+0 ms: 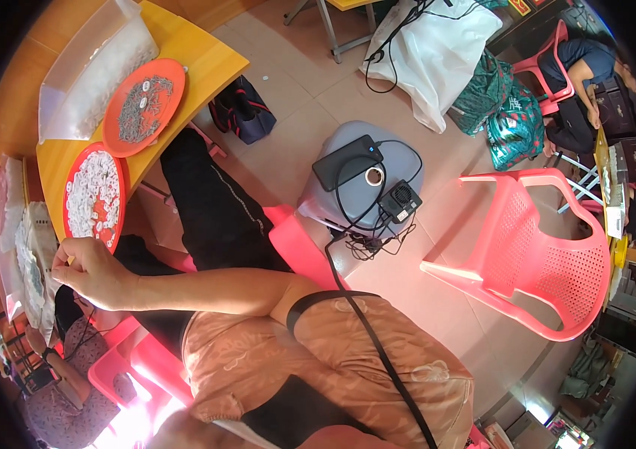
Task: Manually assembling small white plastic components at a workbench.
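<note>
A person's hand (pixel 86 271) pinches closed on something too small to identify beside a red tray (pixel 95 198) of tiny white pieces (probably light, slippery, best fingertip-held).

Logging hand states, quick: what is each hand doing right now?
Left hand: fingers pinched shut beside the round red tray of small white pieces; anything held cannot be told.
Right hand: not in view.

Yellow worktop (pixel 206 63), curved edge. On it: 2 round orange-red trays, one (pixel 144 106) w/ small grey metal bits, other (pixel 95 196) w/ small white pieces; clear plastic bag (pixel 93 71) of white bits; more clear bags (pixel 30 262) at near end.
</note>
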### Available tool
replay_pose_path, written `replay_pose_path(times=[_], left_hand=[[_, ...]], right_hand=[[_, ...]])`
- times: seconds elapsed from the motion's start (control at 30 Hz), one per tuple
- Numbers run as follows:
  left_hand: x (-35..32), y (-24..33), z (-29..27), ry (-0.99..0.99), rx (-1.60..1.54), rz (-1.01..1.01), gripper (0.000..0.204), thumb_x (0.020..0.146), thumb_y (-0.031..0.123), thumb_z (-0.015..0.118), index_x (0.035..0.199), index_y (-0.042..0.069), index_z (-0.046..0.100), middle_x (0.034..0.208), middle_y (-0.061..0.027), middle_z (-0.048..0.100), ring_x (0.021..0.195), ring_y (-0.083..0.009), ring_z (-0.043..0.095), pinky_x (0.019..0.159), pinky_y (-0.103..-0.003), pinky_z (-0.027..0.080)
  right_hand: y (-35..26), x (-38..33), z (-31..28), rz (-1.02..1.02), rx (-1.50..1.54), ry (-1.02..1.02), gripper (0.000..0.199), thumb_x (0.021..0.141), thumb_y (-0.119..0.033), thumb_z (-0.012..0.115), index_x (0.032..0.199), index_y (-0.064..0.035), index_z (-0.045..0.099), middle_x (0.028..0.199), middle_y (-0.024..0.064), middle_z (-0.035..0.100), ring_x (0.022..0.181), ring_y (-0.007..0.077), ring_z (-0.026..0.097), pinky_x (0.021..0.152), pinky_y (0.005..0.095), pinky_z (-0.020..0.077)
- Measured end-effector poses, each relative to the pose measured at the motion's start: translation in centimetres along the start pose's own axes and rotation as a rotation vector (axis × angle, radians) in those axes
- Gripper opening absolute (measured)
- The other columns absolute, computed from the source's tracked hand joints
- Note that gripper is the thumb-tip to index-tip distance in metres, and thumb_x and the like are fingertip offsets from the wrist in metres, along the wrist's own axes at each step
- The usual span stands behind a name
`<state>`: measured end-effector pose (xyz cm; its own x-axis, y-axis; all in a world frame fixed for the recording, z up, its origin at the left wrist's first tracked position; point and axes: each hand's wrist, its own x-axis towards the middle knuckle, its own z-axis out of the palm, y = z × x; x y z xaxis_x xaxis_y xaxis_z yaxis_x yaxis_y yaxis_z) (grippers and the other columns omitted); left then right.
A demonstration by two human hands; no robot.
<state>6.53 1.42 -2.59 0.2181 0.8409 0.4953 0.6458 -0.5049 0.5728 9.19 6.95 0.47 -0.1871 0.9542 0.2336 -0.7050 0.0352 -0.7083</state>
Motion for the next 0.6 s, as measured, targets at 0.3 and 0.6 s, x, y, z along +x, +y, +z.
replay_pose_path(times=[0.3,0.6], left_hand=[[0.2,-0.1,-5.7,0.174,0.210,-0.030,0.024,0.079,0.001,0.060,0.103,0.000,0.058,0.081,-0.0071,0.060,0.068,-0.0139,0.056,0.063,-0.027,0.051],[-1.4,1.6,-6.6,0.608,-0.576,-0.616,0.017,0.084,0.006,0.062,0.101,0.003,0.061,0.082,0.0030,0.056,0.068,-0.0014,0.046,0.057,-0.015,0.035]], right_hand=[[2.0,-0.2,0.1,0.034,0.066,-0.054,0.009,0.086,-0.012,0.061,0.087,-0.0030,0.059,0.063,0.0003,0.053,0.051,0.0047,0.048,0.043,0.0215,0.0353],[0.1,-0.4,-1.0,0.412,0.041,0.078,0.009,0.087,-0.013,0.060,0.092,-0.0053,0.059,0.058,-0.0069,0.043,0.041,-0.0007,0.029,0.036,0.0165,0.0180]])
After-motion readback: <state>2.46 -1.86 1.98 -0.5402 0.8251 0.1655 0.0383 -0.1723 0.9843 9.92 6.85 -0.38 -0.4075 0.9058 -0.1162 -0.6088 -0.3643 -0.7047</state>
